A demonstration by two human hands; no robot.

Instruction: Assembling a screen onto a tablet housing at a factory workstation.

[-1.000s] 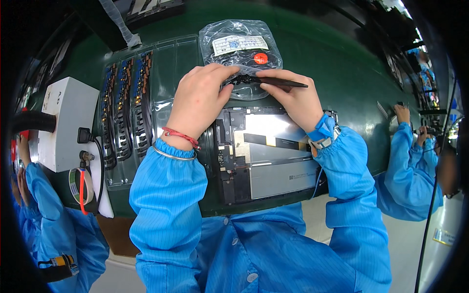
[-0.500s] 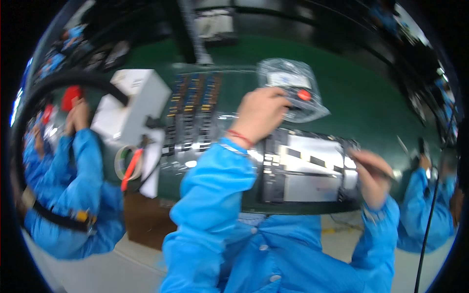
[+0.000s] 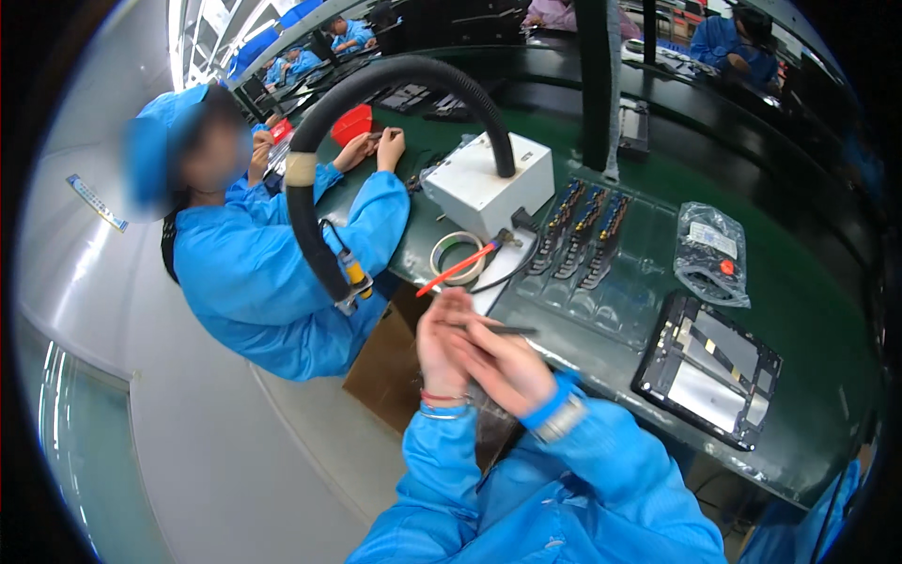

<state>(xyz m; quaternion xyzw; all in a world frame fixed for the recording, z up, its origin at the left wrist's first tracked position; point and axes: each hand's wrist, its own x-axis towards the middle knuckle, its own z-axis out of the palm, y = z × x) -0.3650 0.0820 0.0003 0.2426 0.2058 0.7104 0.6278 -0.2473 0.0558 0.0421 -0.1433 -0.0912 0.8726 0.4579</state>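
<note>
Both hands are close together at the table's front edge, in front of the strip of clear packing tray. My left hand (image 3: 440, 350) is half turned up, its fingers stretched out and nothing visible gripped in it. My right hand (image 3: 507, 368) lies against it, closed on a thin dark stick-like tool (image 3: 515, 330) whose end sticks out to the right; its exact kind is unclear. To the right lies an opened tablet (image 3: 716, 362), its silver inside showing. Beyond it rests a clear plastic bag (image 3: 711, 246) with dark parts and a red spot.
Several narrow circuit strips (image 3: 583, 230) stand in a clear tray (image 3: 631, 282). Left of it are a white box (image 3: 498, 188) with a black hose (image 3: 404, 68), a tape roll (image 3: 455, 256) and a red-orange stick (image 3: 460, 270). A co-worker in blue (image 3: 272, 254) sits at left.
My view has swung left. My left hand has left the plastic bag and my right hand the tablet's right side; both have come together near the front edge.
</note>
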